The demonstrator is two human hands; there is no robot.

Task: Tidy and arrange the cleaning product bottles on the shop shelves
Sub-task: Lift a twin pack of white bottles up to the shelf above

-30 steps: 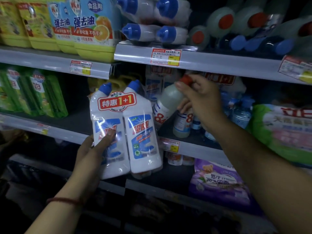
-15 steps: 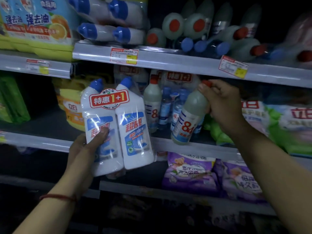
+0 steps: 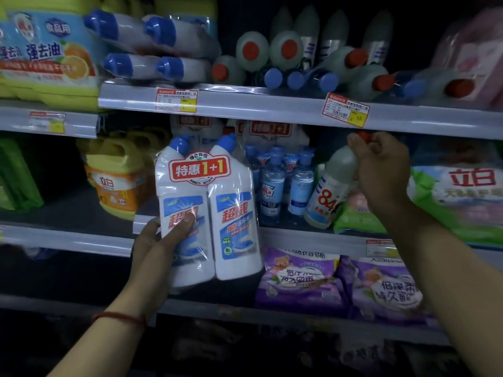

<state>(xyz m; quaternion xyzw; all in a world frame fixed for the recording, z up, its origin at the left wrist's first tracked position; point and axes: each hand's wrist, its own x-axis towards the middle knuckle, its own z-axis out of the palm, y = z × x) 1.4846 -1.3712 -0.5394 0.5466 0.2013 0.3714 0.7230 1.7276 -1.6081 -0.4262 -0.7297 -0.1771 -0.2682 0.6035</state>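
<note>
Two film-wrapped white bottles [image 3: 208, 183], blue-capped, gripped by left hand [image 3: 160, 240]; right hand [image 3: 381, 170] grips tilted 84 bottle [image 3: 329, 194].

Bare forearms, left hand [image 3: 151, 242] and right hand [image 3: 382, 170], thin red cord bracelet [image 3: 119, 317] around the left wrist.

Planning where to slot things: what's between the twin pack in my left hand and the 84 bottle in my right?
Head view: small blue-capped bottles stand on the middle shelf between the twin pack and the 84 bottle.

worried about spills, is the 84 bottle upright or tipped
Tipped: the 84 bottle leans, red cap rightward, held by the right hand.
</note>
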